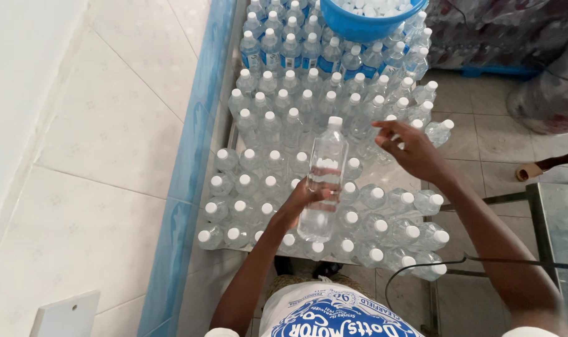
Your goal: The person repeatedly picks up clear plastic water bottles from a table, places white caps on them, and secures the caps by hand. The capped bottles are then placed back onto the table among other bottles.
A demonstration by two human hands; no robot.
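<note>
My left hand point(306, 195) grips a clear plastic water bottle point(324, 163) with a white cap around its middle, holding it above a table packed with many more capped bottles point(268, 131). My right hand point(409, 146) hovers to the right of the held bottle, fingers spread, holding nothing, just above the standing bottles. The held bottle points away from me with its cap at the far end.
A blue basin point(371, 26) with white caps sits on the bottles at the far end. A tiled wall with a blue stripe point(196, 125) runs along the left. Wrapped bottle packs point(484, 37) lie on the floor at the right. A metal frame point(540, 212) stands near right.
</note>
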